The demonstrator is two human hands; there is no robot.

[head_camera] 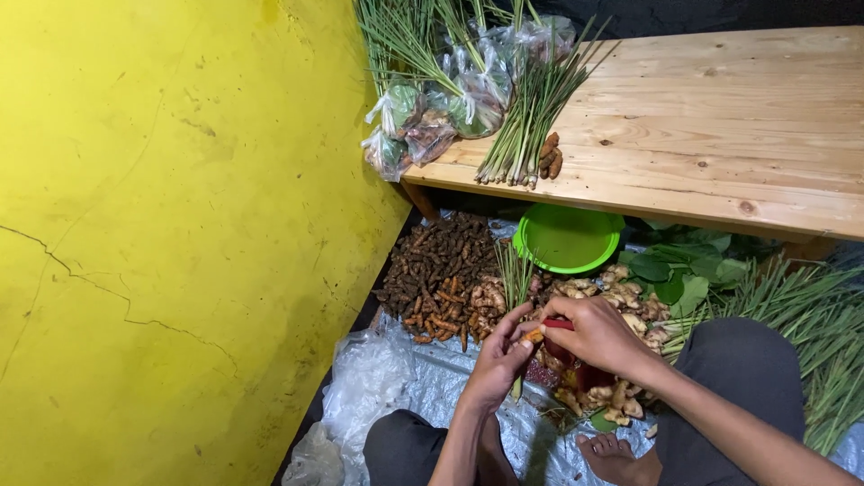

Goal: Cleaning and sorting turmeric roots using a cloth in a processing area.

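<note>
Head view, sole camera, looking down on a seated person's two hands over a plastic sheet [423,378] spread on the ground.

Left hand [498,358]: fingers curled closed around a thin bundle of green stalks [515,274], which rises upright from the fist; the stalk ends show just below the hand. The thumb and forefinger also pinch a small orange root piece [535,336].

Right hand [598,335]: fingers bent and partly closed, fingertips meeting the left hand at the orange root piece. A red item [558,324] lies under the forefinger; its kind cannot be told, nor whether the hand grips it.

Surroundings on the sheet: a dark heap of small brown roots [441,265] lies beyond the left hand, near the yellow wall [180,225]. A pile of pale ginger-like roots [621,301] sits just beyond and beneath the right hand. A green plastic bowl [567,238] stands tilted behind these piles, under the near edge of a wooden bench [720,117]. Broad green leaves [679,270] and loose long stalks [819,315] lie to the right, beside the person's knee.

On the bench's left end: tied clear bags of produce [450,108], a stalk bundle [531,117] and a few small brown roots [550,155] at the near edge.
</note>
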